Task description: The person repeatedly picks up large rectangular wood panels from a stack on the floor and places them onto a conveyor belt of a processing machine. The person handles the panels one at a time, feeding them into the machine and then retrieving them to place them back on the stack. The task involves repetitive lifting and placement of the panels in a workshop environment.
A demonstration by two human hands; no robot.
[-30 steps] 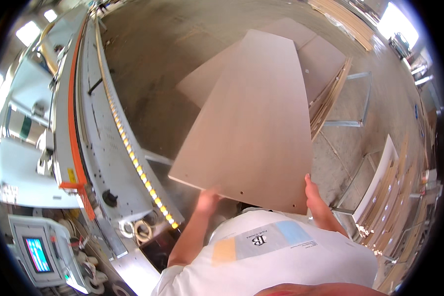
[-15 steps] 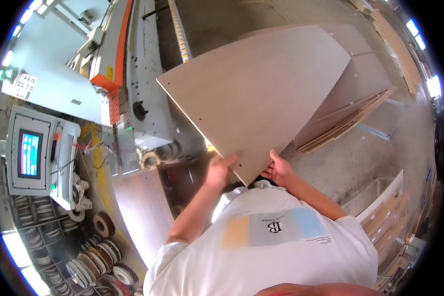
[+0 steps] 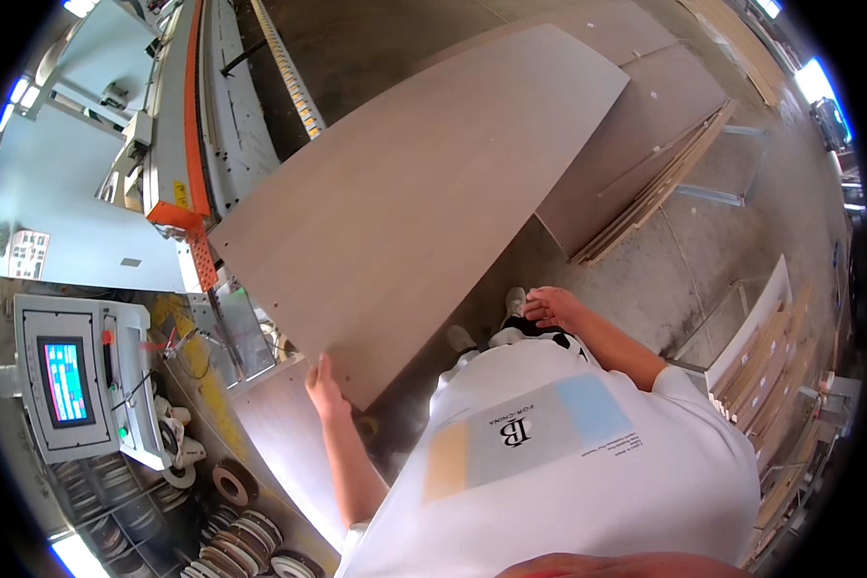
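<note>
A large brown flat panel [image 3: 424, 193] with small holes along its left edge stretches out ahead of me. At its near left corner my left hand [image 3: 328, 387] grips the edge, thumb on top and fingers hidden below. My right hand [image 3: 552, 306] is off the panel, in front of my waist, with nothing in it and its fingers loosely bent. The panel's left end reaches the side of the long machine [image 3: 231, 125], and its near left part overlaps a brown-topped bench [image 3: 284, 424].
Stacked brown panels [image 3: 636, 164] lie beyond on the right, near a metal frame [image 3: 711, 195]. A control box with a lit screen [image 3: 65, 380] stands left, above rolls of edge band [image 3: 246, 549]. More boards [image 3: 761, 356] stand at far right.
The panel has shifted left, toward the machine and bench, with my left hand still on its edge. My right hand has let go of the panel.
</note>
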